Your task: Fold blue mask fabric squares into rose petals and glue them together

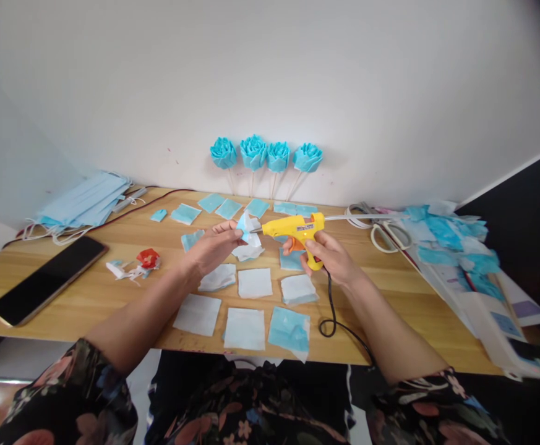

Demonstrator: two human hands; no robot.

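My right hand (328, 254) is wrapped round the handle of a yellow hot glue gun (292, 226), its nozzle pointing left. A clear glue stick (353, 217) sticks out of the gun's back. Between the fingers of my left hand (214, 247) is a small blue and white fabric piece (247, 226), right at the nozzle tip. Whether nozzle and fabric touch, I cannot tell. Below and around my hands lie several cut squares, some white side up like this white square (255, 282), others blue like this blue square (289, 329).
Several blue fabric flowers (253, 152) on sticks lean against the wall. Face masks (86, 199) are stacked at the left, near a phone (49, 281) and a red scrap (148, 258). Scissors (390, 237) and blue scraps (455, 241) lie right. The gun's black cord (330, 321) curls over the front edge.
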